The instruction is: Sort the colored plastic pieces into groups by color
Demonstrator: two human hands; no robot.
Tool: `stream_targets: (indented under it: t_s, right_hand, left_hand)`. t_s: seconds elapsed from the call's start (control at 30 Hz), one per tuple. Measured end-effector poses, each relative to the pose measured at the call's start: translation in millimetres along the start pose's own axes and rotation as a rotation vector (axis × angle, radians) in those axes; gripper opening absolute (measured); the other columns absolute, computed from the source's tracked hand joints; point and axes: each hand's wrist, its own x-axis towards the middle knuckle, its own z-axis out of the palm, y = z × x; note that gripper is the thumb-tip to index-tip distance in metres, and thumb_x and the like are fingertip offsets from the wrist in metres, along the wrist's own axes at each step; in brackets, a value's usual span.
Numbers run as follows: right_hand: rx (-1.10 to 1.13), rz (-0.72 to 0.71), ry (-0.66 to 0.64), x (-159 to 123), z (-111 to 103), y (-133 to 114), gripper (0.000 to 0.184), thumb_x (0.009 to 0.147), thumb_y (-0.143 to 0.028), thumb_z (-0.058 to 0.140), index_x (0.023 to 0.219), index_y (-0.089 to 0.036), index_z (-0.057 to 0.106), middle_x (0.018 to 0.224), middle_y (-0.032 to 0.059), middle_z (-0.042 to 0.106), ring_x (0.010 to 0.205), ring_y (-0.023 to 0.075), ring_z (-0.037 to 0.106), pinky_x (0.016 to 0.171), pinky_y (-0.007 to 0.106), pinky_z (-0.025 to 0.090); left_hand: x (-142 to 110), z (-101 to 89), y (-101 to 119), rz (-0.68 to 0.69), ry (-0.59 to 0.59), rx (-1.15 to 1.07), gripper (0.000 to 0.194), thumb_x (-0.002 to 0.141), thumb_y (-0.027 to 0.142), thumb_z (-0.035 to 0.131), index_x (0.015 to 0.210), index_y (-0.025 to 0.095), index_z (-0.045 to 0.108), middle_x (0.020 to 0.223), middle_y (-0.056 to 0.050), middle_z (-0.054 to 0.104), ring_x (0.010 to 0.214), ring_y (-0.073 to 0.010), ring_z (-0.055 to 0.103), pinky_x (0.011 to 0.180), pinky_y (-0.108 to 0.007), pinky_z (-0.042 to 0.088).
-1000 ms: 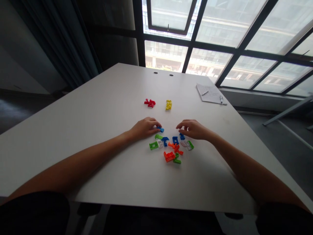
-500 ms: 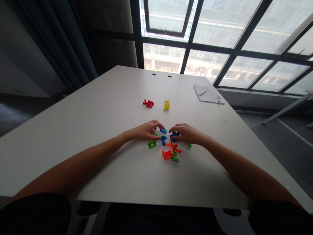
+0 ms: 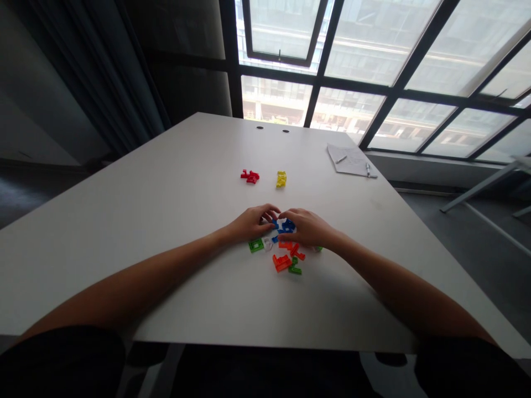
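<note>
Small notched blue plastic blocks lie on the white, smooth-topped table between the bare left hand and bare right hand, both half-curled with thumbs apart from fingers—whether either grips a block, cannot tell. The group seems to run roughly left to right, though fingers cover its ends and no single block's long axis or facing reads clearly. Right palm and wrist partly hide pieces beneath—only a bright green plastic end shows beside the wrist.
</note>
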Motion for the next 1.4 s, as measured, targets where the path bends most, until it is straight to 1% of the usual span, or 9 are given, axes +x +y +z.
stream_targets:
  t_s: [0.17,0.3,0.47,0.6,0.73,0.87,1.03,1.17,1.4]
  right_hand:
    - [-0.007,0.012,0.015,2.1,1.1,1.4,0.043,0.097,-0.038,0.073,0.138,-0.024,0.069,0.13,0.0115,0.076,0.114,0.0293,0.073,0.096,0.04,0.056]
    - [0.006,-0.008,0.053,1.7,1.0,4.4,0.037,0.1,-0.031,0.069,0.137,-0.027,0.071,0.131,0.0095,0.076,0.112,0.0267,0.073,0.096,0.038,0.056]
    - [0.026,-0.088,0.042,2.3,5.2,6.4,0.039,0.099,-0.031,0.071,0.137,-0.029,0.072,0.135,0.0086,0.075,0.12,0.0295,0.07,0.102,0.042,0.055]
    - [0.057,-0.148,0.063,4.0,8.1,8.4,0.031,0.099,-0.027,0.071,0.129,-0.03,0.077,0.129,0.0058,0.078,0.115,0.0267,0.072,0.104,0.04,0.053]
    - [0.055,-0.175,0.062,5.0,5.6,15.2,0.026,0.099,-0.028,0.071,0.123,-0.027,0.08,0.124,0.0067,0.08,0.111,0.0254,0.074,0.101,0.038,0.054]
    - [0.035,-0.136,0.094,5.5,0.2,40.4,0.025,0.1,-0.031,0.069,0.122,-0.025,0.081,0.124,0.0077,0.08,0.111,0.0257,0.074,0.101,0.037,0.055]
    - [-0.033,0.028,0.181,7.8,-5.6,96.9,0.029,0.102,-0.033,0.063,0.124,-0.023,0.079,0.125,0.0092,0.079,0.109,0.0254,0.074,0.099,0.037,0.055]
    - [-0.12,0.146,0.188,18.0,-11.9,133.4,0.033,0.102,-0.035,0.062,0.129,-0.023,0.077,0.13,0.009,0.077,0.115,0.0268,0.073,0.103,0.037,0.053]
    - [-0.224,0.264,0.125,58.1,-28.6,157.9,0.037,0.104,-0.035,0.059,0.133,-0.021,0.075,0.132,0.0115,0.076,0.118,0.0279,0.071,0.101,0.035,0.051]
  left_hand:
    - [-2.6,-2.4,0.4,0.003,0.058,-0.045,0.044,0.084,0.025,0.068,0.126,0.022,0.056,0.098,-0.002,0.07,0.078,-0.0152,0.069,0.07,-0.027,0.055]
    - [-3.4,-2.6,1.1,-0.014,0.057,-0.051,0.041,0.083,0.024,0.067,0.123,0.022,0.056,0.103,-0.004,0.07,0.089,-0.0185,0.073,0.077,-0.03,0.059]
    - [-5.1,0.1,1.7,0.025,0.014,-0.124,0.045,0.087,0.023,0.064,0.129,0.024,0.049,0.112,-0.005,0.07,0.101,-0.0204,0.076,0.09,-0.036,0.06]
    - [-6.5,1.6,1.8,0.023,0.019,-0.138,0.05,0.088,0.026,0.068,0.133,0.026,0.046,0.116,-0.005,0.068,0.1,-0.0205,0.076,0.089,-0.036,0.061]
    - [-6.1,1.3,0.4,0.02,0.078,-0.088,0.05,0.086,0.029,0.071,0.132,0.025,0.05,0.115,-0.006,0.066,0.098,-0.0211,0.074,0.087,-0.037,0.062]
    - [-5.4,1.2,0.4,0.024,0.11,-0.007,0.047,0.087,0.03,0.069,0.131,0.022,0.055,0.112,-0.008,0.067,0.095,-0.021,0.072,0.085,-0.037,0.061]
    - [-4.0,2.6,3.0,0.013,0.137,0.055,0.042,0.088,0.031,0.066,0.129,0.021,0.059,0.109,-0.008,0.071,0.09,-0.0201,0.071,0.079,-0.034,0.06]
    - [-2.3,3.0,4.3,-0.013,0.141,0.03,0.039,0.089,0.031,0.065,0.126,0.021,0.062,0.108,-0.008,0.073,0.089,-0.0189,0.071,0.078,-0.033,0.059]
    - [-1.3,2.4,4.6,-0.046,0.116,0.015,0.036,0.089,0.034,0.066,0.122,0.021,0.065,0.106,-0.006,0.075,0.086,-0.018,0.071,0.079,-0.032,0.059]
